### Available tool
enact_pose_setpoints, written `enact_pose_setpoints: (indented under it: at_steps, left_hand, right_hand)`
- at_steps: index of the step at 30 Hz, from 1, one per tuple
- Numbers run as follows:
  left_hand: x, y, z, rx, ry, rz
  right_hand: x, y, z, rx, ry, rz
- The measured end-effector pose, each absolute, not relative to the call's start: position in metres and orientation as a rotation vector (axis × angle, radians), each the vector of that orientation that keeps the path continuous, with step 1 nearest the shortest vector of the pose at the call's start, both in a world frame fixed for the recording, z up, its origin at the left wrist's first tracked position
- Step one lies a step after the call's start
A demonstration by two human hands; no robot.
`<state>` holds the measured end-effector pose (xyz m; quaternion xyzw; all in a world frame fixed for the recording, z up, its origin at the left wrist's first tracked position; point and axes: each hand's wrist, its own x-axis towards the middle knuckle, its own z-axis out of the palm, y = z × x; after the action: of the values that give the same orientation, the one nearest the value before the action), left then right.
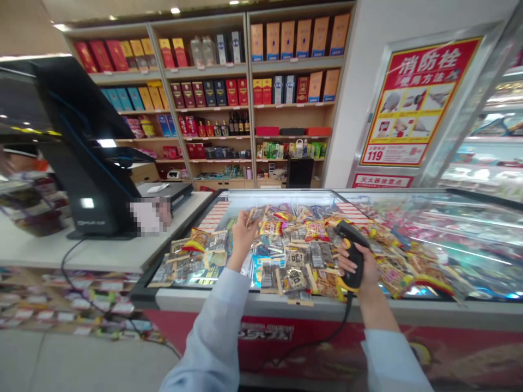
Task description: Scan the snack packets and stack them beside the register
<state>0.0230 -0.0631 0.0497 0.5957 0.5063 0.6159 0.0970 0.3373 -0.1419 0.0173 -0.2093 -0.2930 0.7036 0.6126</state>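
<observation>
My left hand point(241, 237) pinches a small clear-and-dark snack packet point(256, 214) above a spread of packets. My right hand point(368, 267) is wrapped round the grip of a black and yellow barcode scanner point(354, 264), whose head points left over the pile. From the scanner's base a black cable point(345, 321) hangs down past the freezer front. Between and around my hands lie yellow-and-red snack bags point(316, 230) and several dark clear-fronted packets point(295, 279). They rest on the glass top of a chest freezer point(188, 294).
At left, a checkout counter point(118, 255) carries a black point-of-sale terminal point(98, 185) and a wrapped basket point(35, 204). Shelves point(249, 109) of boxed goods stand behind the freezer. A red fire-hydrant sign point(419, 103) hangs on the wall at right.
</observation>
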Motion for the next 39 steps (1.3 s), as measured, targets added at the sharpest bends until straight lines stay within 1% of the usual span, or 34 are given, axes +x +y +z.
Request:
enact_pose_setpoints:
  at_steps: [3, 7, 9, 12, 15, 19, 22, 25, 30, 39]
  left_hand:
    - [-0.034, -0.078, 0.062, 1.585, 1.589, 1.949]
    - [-0.118, -0.098, 0.044, 1.169, 1.901, 2.193]
    - [-0.151, -0.107, 0.028, 0.984, 2.046, 2.205]
    - [-0.182, -0.12, 0.007, 0.836, 2.187, 2.109]
    - [-0.195, -0.126, -0.008, 0.859, 2.268, 2.007]
    - [-0.195, -0.127, -0.023, 1.109, 2.503, 1.825]
    - [-0.194, -0.123, -0.034, 1.278, 2.755, 1.692]
    - [-0.195, -0.119, -0.043, 1.264, 2.907, 1.628]
    - [-0.202, -0.114, -0.051, 1.318, 2.831, 1.518]
    - [-0.211, -0.112, -0.061, 1.427, 2.803, 1.532]
  right_hand:
    - [0.31, -0.146, 0.032, -0.446, -0.713, 1.628]
    - [0.247, -0.142, 0.037, -0.399, -0.741, 1.741]
    - [0.213, -0.136, 0.031, -0.362, -0.738, 1.792]
    - [0.162, -0.126, 0.017, -0.317, -0.716, 1.896]
    - [0.117, -0.12, 0.003, -0.294, -0.687, 1.986]
    - [0.072, -0.122, -0.01, -0.369, -0.648, 2.051]
    - [0.053, -0.124, -0.018, -0.455, -0.637, 2.073]
    - [0.045, -0.123, -0.024, -0.505, -0.616, 2.058]
    - [0.044, -0.122, -0.029, -0.574, -0.548, 2.052]
    - [0.044, -0.125, -0.028, -0.612, -0.499, 2.07]
